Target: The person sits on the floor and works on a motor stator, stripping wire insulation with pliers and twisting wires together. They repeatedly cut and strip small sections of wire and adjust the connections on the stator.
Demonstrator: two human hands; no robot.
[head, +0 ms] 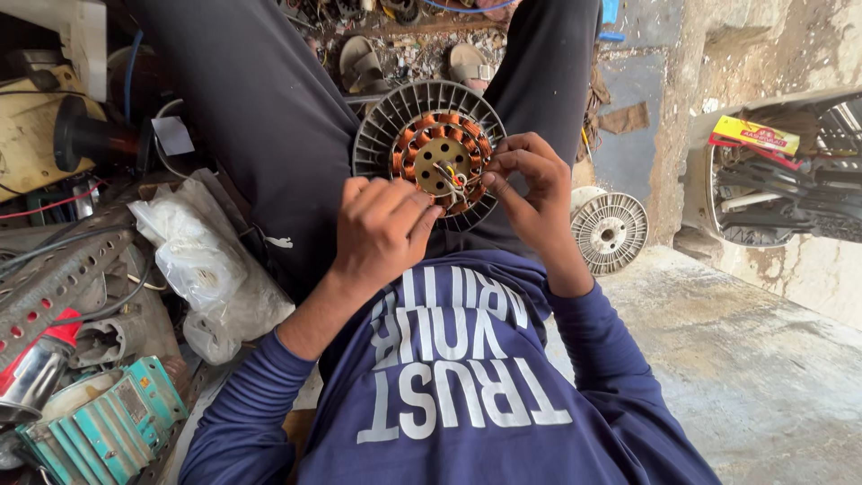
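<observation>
A dark blue long-sleeved shirt point(467, 395) with white lettering lies nearest the camera. Beyond it, a motor stator point(429, 154) with copper windings and a grey finned rim rests on the person's lap, between the dark-trousered legs. The left hand point(382, 229) is at the near edge of the stator, its grip curled nearly closed, fingertips pinching thin wire leads point(452, 180) at the stator's brass-coloured centre. The right hand point(530, 193) is at the stator's right side, its grip likewise pinched on the same leads. A smaller white finned disc point(611, 232) lies on the floor to the right of the stator. A white plastic bag point(202, 260) lies to its left.
</observation>
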